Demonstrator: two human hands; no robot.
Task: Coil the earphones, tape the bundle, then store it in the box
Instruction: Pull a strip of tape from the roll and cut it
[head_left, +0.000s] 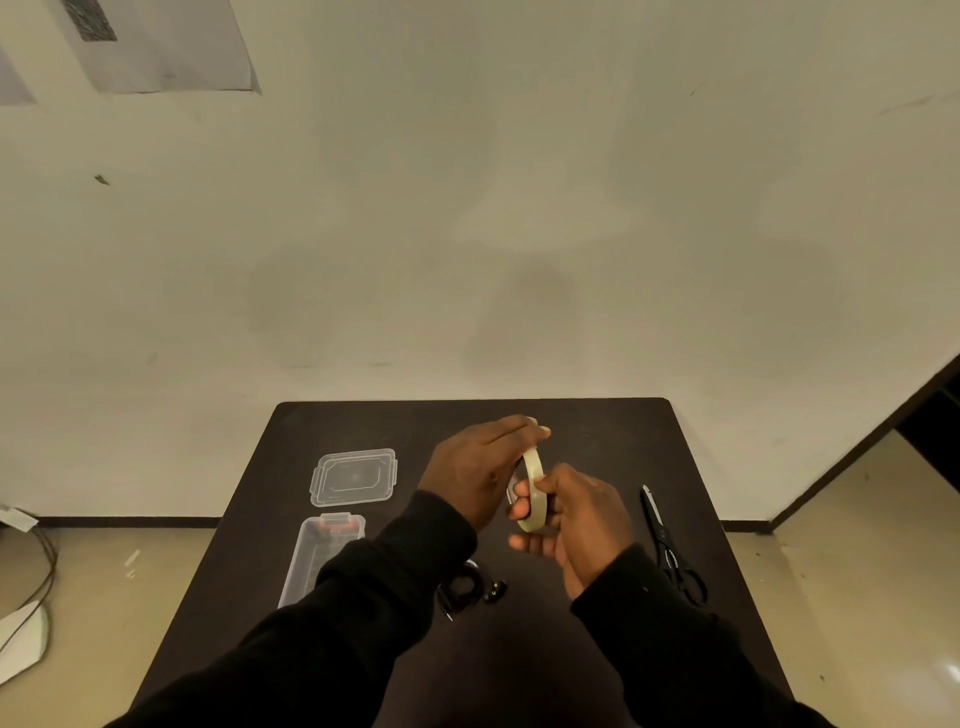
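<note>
Both hands hold a pale roll of tape (533, 486) upright above the middle of the dark table (597, 431). My left hand (475, 470) grips the roll's top and left side. My right hand (574, 517) pinches its near rim with thumb and fingers. The black coiled earphones (464, 586) lie on the table below my left wrist, partly hidden by the sleeve, with the earbuds (493, 592) just to their right. A clear plastic box (322, 556) stands open on the left, and its clear lid (354, 477) lies flat behind it.
Black scissors (670, 545) lie on the right side of the table, blades pointing away. A pale wall rises behind the table. Cables (36, 577) and a white object lie on the floor at the far left.
</note>
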